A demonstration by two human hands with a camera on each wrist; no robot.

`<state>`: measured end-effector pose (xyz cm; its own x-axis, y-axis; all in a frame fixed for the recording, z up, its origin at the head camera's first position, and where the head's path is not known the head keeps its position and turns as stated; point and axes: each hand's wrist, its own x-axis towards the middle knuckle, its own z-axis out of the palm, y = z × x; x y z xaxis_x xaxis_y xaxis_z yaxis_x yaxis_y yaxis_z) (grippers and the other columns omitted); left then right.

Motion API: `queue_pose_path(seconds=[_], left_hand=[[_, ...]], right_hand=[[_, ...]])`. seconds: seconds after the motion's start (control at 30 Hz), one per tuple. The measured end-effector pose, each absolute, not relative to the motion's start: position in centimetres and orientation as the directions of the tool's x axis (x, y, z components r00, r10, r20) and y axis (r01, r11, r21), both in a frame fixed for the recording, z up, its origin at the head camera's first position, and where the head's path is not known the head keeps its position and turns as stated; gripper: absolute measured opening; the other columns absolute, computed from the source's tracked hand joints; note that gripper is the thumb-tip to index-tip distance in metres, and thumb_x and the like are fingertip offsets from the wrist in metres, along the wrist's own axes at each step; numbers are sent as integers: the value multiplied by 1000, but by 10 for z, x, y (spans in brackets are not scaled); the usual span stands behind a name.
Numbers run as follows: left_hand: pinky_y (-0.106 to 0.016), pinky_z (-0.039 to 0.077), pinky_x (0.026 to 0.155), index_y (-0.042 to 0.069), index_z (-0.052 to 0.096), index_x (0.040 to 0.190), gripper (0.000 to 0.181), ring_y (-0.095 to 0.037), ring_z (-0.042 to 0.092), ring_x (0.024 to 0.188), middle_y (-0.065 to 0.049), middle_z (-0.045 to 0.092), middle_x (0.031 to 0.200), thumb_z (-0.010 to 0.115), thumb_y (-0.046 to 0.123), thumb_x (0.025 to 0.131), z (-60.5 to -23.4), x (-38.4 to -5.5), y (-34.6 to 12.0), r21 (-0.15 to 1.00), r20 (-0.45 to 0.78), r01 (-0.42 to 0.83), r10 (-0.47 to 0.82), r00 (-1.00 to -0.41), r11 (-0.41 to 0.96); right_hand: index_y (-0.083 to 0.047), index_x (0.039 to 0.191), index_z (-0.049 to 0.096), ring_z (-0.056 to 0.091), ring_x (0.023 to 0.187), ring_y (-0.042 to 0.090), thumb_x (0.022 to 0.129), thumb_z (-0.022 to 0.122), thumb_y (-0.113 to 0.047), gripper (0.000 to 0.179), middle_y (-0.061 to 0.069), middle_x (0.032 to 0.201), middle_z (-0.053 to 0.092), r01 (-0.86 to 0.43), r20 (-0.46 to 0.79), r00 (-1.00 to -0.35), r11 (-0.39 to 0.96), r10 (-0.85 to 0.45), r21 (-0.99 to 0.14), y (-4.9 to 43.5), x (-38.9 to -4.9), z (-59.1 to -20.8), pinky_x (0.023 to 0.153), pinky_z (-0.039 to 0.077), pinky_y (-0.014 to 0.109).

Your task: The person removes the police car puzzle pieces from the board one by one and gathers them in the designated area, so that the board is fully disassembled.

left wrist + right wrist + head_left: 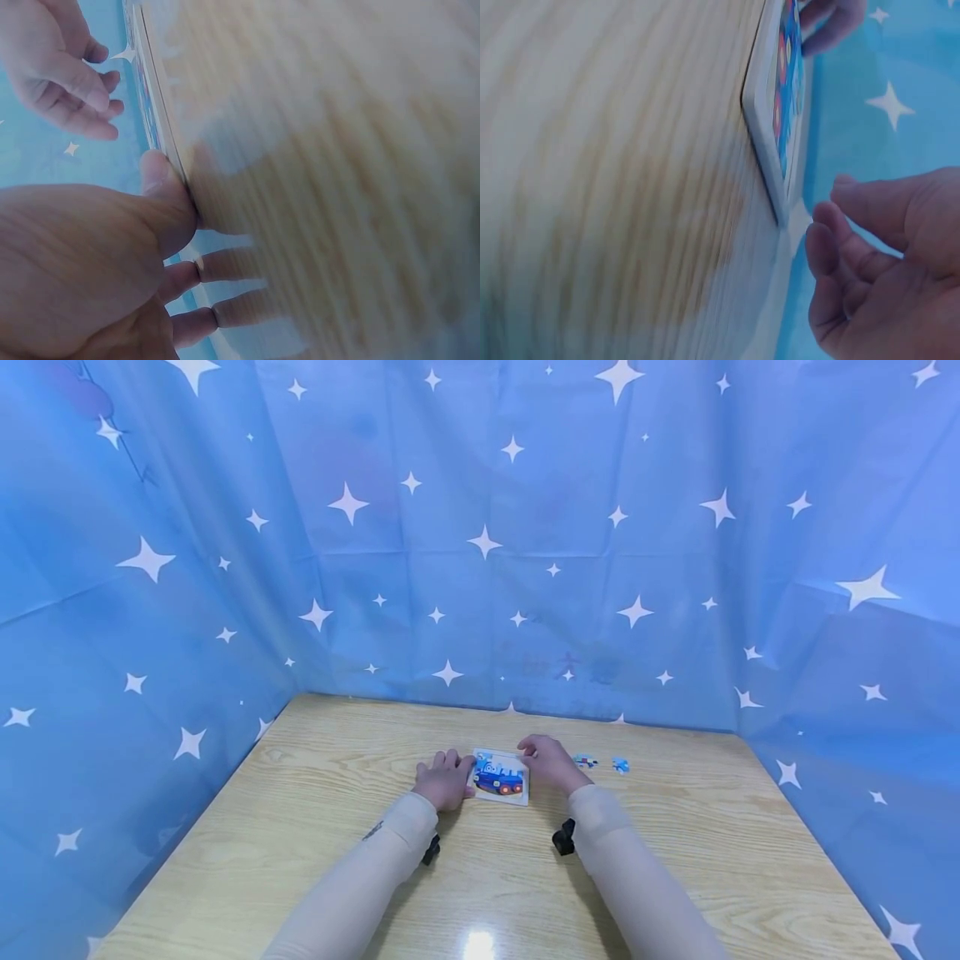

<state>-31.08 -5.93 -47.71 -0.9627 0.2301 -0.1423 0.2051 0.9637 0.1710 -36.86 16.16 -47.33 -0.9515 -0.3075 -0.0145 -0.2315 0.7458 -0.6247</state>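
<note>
A jigsaw puzzle board (500, 779) with a blue cartoon train and a white frame lies flat on the table. Beside its left edge rests my left hand (444, 781), fingers spread on the tabletop; in the left wrist view the thumb (166, 184) touches the board's edge. My right hand (550, 762) hovers at the board's right side, near the far corner. Seen in the right wrist view, its fingers (823, 247) are loosely bent, with a gap to the thumb and nothing visible between them. That view also shows the white frame (763, 127) apart from the hand.
Loose puzzle pieces (585, 761) lie right of the right hand, and another blue piece (620, 765) is farther right. A black device (564, 837) is at the right wrist. The wooden table (315, 760) ends at a blue curtain (487, 610) with white stars.
</note>
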Motion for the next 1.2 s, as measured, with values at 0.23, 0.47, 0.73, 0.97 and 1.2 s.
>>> queue_pose_path(seconds=[0.23, 0.47, 0.73, 0.97, 1.2], left_hand=[[-51, 37, 94, 23, 37, 158, 62, -26, 40, 121, -8, 43, 140, 54, 45, 102, -483, -315, -59, 162, -158, 196, 222, -962, 967], [-52, 37, 95, 24, 37, 158, 62, -27, 39, 123, -8, 43, 140, 54, 46, 102, -482, -316, -59, 163, -162, 191, 218, -963, 968], [-50, 38, 90, 24, 37, 157, 61, -25, 40, 117, -7, 44, 136, 53, 45, 103, -479, -313, -58, 135, -164, 199, 220, -961, 971], [-48, 38, 88, 23, 38, 156, 59, -24, 39, 113, -6, 44, 135, 53, 45, 103, -479, -314, -58, 130, -166, 197, 217, -962, 972], [-49, 35, 89, 25, 35, 158, 61, -26, 38, 116, -7, 41, 137, 50, 47, 104, -493, -324, -58, 129, -188, 185, 207, -960, 974]], right_hand=[[-2, 111, 71, 63, 104, 26, 101, 62, -6, 14, 11, 108, 67, -253, -18, -942, 746, -335, -616, 143, -366, -477, 92, 51, 45], [-1, 117, 71, 64, 110, 30, 102, 60, -6, 20, 14, 115, 69, -308, -16, -922, 755, -388, -579, 132, -365, -476, 95, 50, 47], [1, 116, 74, 65, 112, 32, 101, 60, -2, 21, 16, 118, 71, -376, 8, -897, 751, -442, -543, 122, -365, -479, 96, 51, 47], [-2, 114, 76, 64, 112, 31, 100, 61, -4, 20, 14, 115, 71, -381, 16, -903, 784, -429, -491, 116, -369, -483, 98, 50, 47], [-1, 109, 75, 66, 109, 30, 100, 61, -1, 17, 14, 113, 71, -355, 10, -910, 765, -415, -536, 113, -370, -484, 94, 52, 46]])
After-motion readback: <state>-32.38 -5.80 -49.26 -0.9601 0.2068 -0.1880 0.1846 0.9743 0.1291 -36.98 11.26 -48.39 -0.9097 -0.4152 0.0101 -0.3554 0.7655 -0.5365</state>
